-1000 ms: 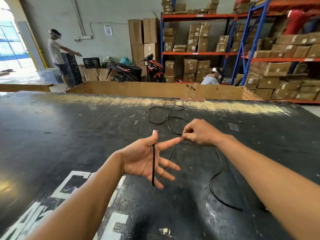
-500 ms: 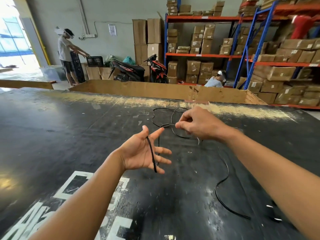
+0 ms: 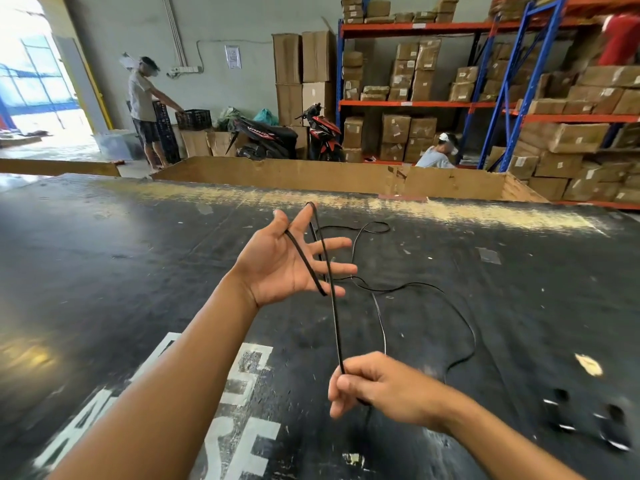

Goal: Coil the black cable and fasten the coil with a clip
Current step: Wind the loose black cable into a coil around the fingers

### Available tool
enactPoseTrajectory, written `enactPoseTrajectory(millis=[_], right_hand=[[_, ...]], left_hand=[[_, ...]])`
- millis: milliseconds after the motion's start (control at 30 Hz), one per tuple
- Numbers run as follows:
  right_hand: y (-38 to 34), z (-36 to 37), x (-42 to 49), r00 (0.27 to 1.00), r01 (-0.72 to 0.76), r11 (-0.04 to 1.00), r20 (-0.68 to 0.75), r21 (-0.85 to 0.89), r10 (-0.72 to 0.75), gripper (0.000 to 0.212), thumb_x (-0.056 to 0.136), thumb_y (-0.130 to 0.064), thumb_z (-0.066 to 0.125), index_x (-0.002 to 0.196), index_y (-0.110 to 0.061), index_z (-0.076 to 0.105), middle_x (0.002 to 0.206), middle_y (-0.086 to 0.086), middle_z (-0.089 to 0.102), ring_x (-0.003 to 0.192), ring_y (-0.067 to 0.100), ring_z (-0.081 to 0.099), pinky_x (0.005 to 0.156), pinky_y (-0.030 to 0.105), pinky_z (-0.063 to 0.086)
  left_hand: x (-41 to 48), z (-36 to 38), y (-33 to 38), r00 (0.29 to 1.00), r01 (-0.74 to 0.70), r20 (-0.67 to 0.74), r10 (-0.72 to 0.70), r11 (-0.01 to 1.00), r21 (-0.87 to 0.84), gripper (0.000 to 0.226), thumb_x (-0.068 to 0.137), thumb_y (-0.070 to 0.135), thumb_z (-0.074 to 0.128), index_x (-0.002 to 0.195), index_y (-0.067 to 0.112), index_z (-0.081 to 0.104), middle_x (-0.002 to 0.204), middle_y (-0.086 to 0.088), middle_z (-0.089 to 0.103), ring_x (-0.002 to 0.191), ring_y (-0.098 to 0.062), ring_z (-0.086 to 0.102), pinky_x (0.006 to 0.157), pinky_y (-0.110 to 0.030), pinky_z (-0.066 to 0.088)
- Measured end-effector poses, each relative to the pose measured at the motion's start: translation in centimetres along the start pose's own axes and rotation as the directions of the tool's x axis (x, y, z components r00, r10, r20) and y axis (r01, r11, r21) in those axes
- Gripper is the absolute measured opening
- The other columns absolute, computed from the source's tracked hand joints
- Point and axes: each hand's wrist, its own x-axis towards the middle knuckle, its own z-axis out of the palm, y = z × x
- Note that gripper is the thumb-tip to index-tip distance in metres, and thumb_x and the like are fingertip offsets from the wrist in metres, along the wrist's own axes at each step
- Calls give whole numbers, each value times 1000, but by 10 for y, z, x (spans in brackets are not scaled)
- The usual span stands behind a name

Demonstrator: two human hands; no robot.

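Note:
The thin black cable (image 3: 464,327) lies in loose curves on the dark table (image 3: 121,271). My left hand (image 3: 284,265) is raised palm up with fingers spread; the cable's end crosses the palm and loops over the index fingertip. From there a taut length runs down to my right hand (image 3: 374,389), low and near me, which pinches it between thumb and fingers. Two black clips (image 3: 585,420) lie blurred on the table to the right of my right hand.
A long wooden board wall (image 3: 311,178) borders the table's far edge. A small yellowish scrap (image 3: 588,365) lies near the clips. Beyond are shelving racks with cardboard boxes (image 3: 415,129), parked motorbikes (image 3: 277,136) and two people (image 3: 143,109).
My right hand pulled the cable from near the left fingertips down and toward me, wrapping it over the left index finger. My left hand rose and opened wider.

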Motion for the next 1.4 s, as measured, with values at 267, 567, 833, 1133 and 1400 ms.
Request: enactPoseTrajectory(millis=[267, 567, 833, 1133, 1400], right_hand=[[12, -48, 34, 987, -55, 963, -162, -265, 12, 19, 90, -36, 60, 85, -24, 74, 83, -2, 78, 80, 15, 71, 88, 42, 53], [-67, -151, 49, 932, -71, 853, -339, -517, -127, 15, 76, -35, 79, 68, -25, 73, 52, -14, 59, 50, -1, 46, 54, 22, 35], [-108, -166, 33, 917, -76, 763, -345, -641, -199, 16, 83, -29, 74, 70, -21, 70, 67, -3, 66, 62, 11, 56, 56, 25, 41], [-109, -109, 1, 883, -9, 825, -392, -565, -259, 21, 96, -23, 56, 91, -15, 75, 67, 4, 71, 46, 9, 52, 44, 28, 40], [-48, -18, -7, 942, -6, 953, -321, -303, -96, 21, 98, -17, 45, 98, -15, 66, 74, -3, 70, 51, -2, 54, 56, 17, 44]], left_hand=[[-24, 19, -6, 927, 189, 326, -183, 982, 15, 63, 88, 75, 13, 147, 55, 22, 163, -18, 14, 139, -57, 20, 96, -75, 32], [-32, 18, -35, 859, 409, 234, -455, 885, 222, 62, 82, 79, 19, 140, 61, 32, 160, -13, 29, 140, -56, 24, 100, -67, 34], [-13, -2, -52, 882, 440, 94, -462, 879, 184, 61, 82, 78, 23, 139, 60, 34, 159, -14, 30, 136, -53, 36, 98, -70, 35], [0, -17, -26, 967, 249, -74, -245, 967, 46, 62, 86, 75, 22, 144, 55, 30, 156, -19, 33, 126, -59, 45, 92, -73, 39], [11, -10, 2, 990, 97, -104, -93, 995, 33, 64, 87, 74, 16, 148, 54, 19, 158, -21, 26, 122, -60, 48, 89, -73, 44]])
